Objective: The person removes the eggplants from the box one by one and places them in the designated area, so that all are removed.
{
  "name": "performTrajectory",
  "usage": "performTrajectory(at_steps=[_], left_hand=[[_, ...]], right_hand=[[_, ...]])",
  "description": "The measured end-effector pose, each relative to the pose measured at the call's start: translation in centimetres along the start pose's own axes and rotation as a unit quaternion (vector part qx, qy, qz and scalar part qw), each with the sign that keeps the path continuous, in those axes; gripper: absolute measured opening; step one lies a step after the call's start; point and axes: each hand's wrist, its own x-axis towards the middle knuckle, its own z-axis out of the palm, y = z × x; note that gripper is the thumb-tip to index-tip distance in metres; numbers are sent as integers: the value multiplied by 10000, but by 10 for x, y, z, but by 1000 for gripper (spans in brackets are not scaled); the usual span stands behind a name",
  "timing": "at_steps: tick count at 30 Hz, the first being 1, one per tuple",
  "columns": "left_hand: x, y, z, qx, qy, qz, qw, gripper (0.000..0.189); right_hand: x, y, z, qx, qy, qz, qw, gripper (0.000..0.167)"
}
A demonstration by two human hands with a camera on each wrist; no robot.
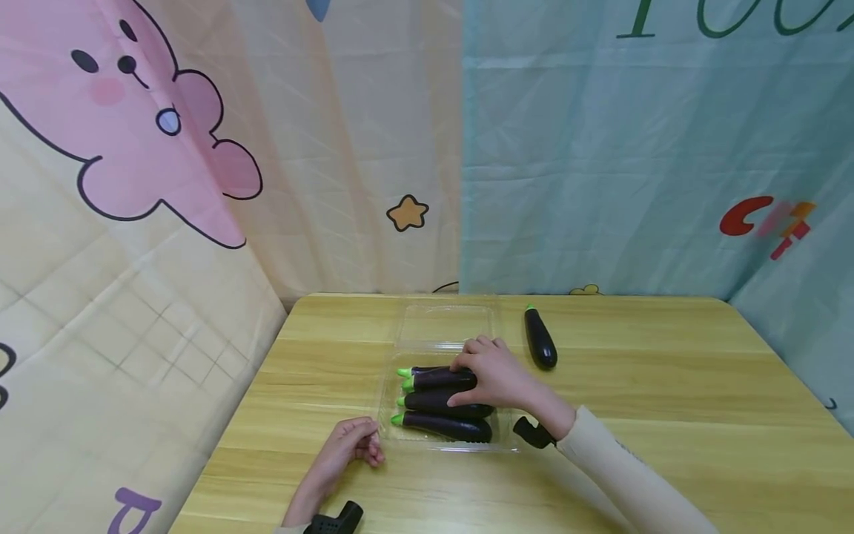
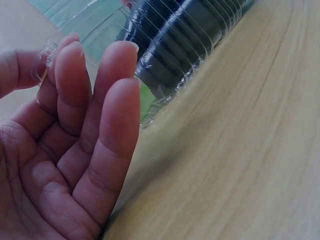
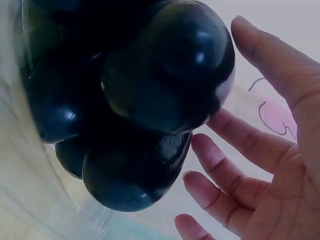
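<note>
My head view shows a pale wood table (image 1: pixel 667 386) with rounded back corners, its back edge near a cream cloth (image 1: pixel 373 133) and a blue cloth (image 1: pixel 587 148). A clear plastic box (image 1: pixel 460 446) sits left of the middle, its lid (image 1: pixel 448 326) folded back almost to that edge. Four eggplants (image 1: pixel 434 403) lie in the box, green stems to the left; a lone eggplant (image 1: pixel 540 341) rests on the wood behind and right. I note a broad stretch of table from the box to the right edge, with a narrower strip at left. My left hand (image 1: pixel 350 443) pinches the rim at the near left corner. My right hand (image 1: pixel 497 374) is spread about a thick end, index fingertip touching; I cannot tell whether the thumb makes contact.
</note>
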Motion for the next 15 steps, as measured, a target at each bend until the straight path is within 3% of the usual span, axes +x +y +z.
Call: performTrajectory(at_steps=[15], left_hand=[[0, 1, -1, 18, -28, 31, 10000, 31]], right_hand=[[1, -8, 4, -235, -166, -102, 9995, 56]])
